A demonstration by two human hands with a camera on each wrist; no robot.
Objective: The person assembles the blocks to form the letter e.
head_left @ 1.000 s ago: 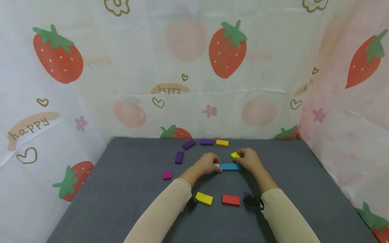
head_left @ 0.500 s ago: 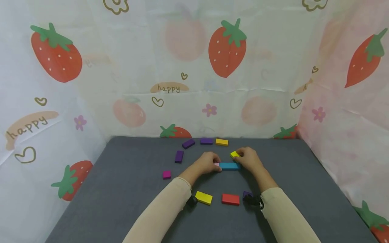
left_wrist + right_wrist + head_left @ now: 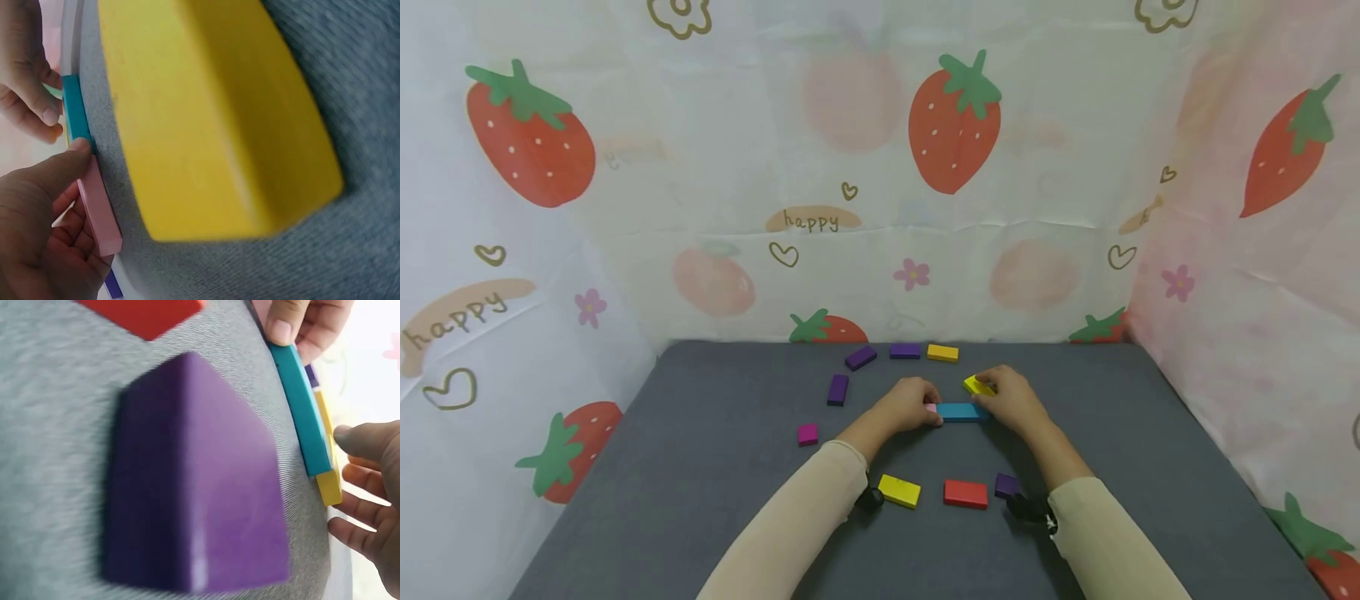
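My left hand holds a pink block, its thumb at the seam with a blue block and its fingers curled behind. Pink and blue stand end to end in a line. Close behind the blue block's right end lies a yellow block. My right hand is at that yellow block, thumb and fingers spread apart around its end in the right wrist view, where the yellow block shows partly behind the blue one.
Behind the hands lie purple blocks and another yellow block. A magenta block is at left. Nearer me are a yellow block, a red block and a purple block beside the right wrist. Patterned cloth walls the grey table.
My right fingers have loosened around the yellow block, and more of it shows now. The left hand keeps its hold on the pink block. The head view has shifted slightly.
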